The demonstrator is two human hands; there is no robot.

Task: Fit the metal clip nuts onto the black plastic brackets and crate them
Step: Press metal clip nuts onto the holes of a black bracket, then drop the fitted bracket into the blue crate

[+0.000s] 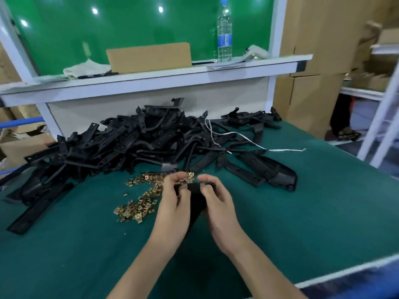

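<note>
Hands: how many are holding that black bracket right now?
2. The left hand grips the black bracket at its left end, the right hand at its right end, over the green table. No other hand is in view.

Both hands on one black plastic bracket (pixel 195 203) above the green table mat (pixel 302 212). Left hand (pixel 172 209) pinches brass clip nuts (pixel 187 179) at its top end, right hand (pixel 218 207) grips the other side. Loose clip nut pile (pixel 138 203) just left, bracket heap (pixel 133 143) behind. Water bottle (pixel 224 31) on shelf.
</note>
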